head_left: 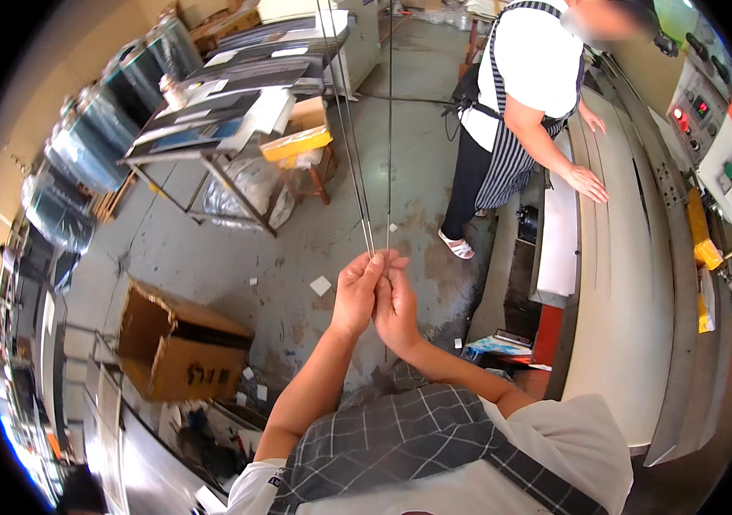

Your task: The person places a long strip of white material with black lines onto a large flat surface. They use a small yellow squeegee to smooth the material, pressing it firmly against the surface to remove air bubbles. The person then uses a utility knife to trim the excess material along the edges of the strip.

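Note:
My left hand (pixel 357 293) is closed in a pinch at chest height, with thumb and fingers on a pair of thin pale cords (pixel 355 163). They run taut up past the top edge of the view. Close against it, my right hand (pixel 396 302) has its fingers curled round a thin dark cord (pixel 390 129), which rises nearly straight and also leaves at the top. A short end of that dark cord hangs below my hands. Where the cords meet, the fingers partly hide them.
A co-worker in a striped apron (pixel 512 163) leans over a long pale machine bed (pixel 615 283) at right. To the left lies an open cardboard box (pixel 198 343). Farther back, a metal table (pixel 203 154) bears dark sheets, beside a stool (pixel 314 176) with a yellow-edged box. Wrapped rolls (pixel 91 150) line the wall.

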Demonstrator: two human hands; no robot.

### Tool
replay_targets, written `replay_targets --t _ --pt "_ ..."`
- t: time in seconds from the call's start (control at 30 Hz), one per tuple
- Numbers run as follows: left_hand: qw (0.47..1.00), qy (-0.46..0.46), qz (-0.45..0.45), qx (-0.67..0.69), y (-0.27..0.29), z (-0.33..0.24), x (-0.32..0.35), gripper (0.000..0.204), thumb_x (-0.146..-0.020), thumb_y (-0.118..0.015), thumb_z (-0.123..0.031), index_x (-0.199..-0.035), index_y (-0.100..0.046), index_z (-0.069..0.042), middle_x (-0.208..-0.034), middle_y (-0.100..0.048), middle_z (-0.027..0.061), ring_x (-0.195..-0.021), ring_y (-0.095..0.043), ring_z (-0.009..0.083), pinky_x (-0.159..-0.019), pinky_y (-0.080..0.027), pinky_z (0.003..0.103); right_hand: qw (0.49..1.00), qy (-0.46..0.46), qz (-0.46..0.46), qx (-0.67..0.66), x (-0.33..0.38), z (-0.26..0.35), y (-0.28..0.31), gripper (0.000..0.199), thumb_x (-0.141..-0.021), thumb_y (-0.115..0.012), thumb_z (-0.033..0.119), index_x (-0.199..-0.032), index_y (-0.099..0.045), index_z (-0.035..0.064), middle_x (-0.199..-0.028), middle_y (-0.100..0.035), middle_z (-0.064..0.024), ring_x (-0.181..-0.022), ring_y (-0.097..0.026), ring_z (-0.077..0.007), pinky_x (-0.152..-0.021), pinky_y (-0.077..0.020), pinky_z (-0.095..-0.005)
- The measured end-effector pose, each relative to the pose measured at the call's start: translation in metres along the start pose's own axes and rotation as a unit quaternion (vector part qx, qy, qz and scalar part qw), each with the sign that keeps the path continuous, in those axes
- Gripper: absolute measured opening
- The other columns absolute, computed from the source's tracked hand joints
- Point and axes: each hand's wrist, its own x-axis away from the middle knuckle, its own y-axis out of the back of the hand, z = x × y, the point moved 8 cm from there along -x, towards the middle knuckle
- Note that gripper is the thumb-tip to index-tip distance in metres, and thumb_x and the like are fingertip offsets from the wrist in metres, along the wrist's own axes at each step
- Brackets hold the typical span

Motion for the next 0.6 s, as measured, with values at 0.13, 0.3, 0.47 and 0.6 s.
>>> replay_targets --t 0.13,0.3,0.47,0.6 --pt "0.999 0.023 0.014 -0.022 0.018 -0.006 -0.102 0.024 -0.102 -0.054 -0.020 -0.108 -0.065 0.000 -0.099 -0.072 0.0107 -0.083 -0.064 0.0111 -0.076 -0.053 0.026 0.999 0.017 -0.035 0.006 -0.087 -0.038 -0.018 0.017 -0.102 -0.048 0.010 -0.114 -0.055 0.0005 -0.089 -0.065 -0.0146 -0.077 -0.064 -0.0211 -0.070 -0.0505 -0.0327" --pt "0.998 0.035 0.016 -0.055 0.042 -0.020 -0.244 0.021 -0.101 -0.057 -0.020 -0.103 -0.068 -0.001 -0.092 -0.072 0.0070 -0.077 -0.063 0.0084 -0.070 -0.053 0.025 0.995 0.069 -0.032 0.069 -0.219 -0.075 -0.042 0.025 -0.103 -0.045 0.012 -0.124 -0.053 0.0009 -0.091 -0.065 -0.0208 -0.074 -0.066 -0.0312 -0.066 -0.0513 -0.0359" --pt "0.996 0.034 0.001 -0.088 0.063 -0.052 -0.380 0.023 -0.100 -0.058 -0.019 -0.104 -0.069 0.001 -0.086 -0.069 0.0038 -0.076 -0.060 0.0070 -0.070 -0.051 0.023 0.995 0.059 -0.029 0.073 -0.353 -0.106 -0.074 0.029 -0.102 -0.045 0.010 -0.128 -0.050 -0.0011 -0.092 -0.066 -0.0203 -0.077 -0.066 -0.0296 -0.069 -0.0518 -0.0341" --pt "0.996 0.032 -0.003 -0.086 0.084 -0.075 -0.484 0.022 -0.099 -0.060 -0.019 -0.109 -0.069 -0.001 -0.085 -0.067 0.0028 -0.072 -0.058 0.0067 -0.066 -0.049 0.019 0.991 -0.008 0.098 0.091 -0.457 -0.164 -0.089 0.035 -0.102 -0.049 0.013 -0.135 -0.046 0.0025 -0.092 -0.068 -0.0120 -0.074 -0.066 -0.0282 -0.070 -0.0537 -0.0323"
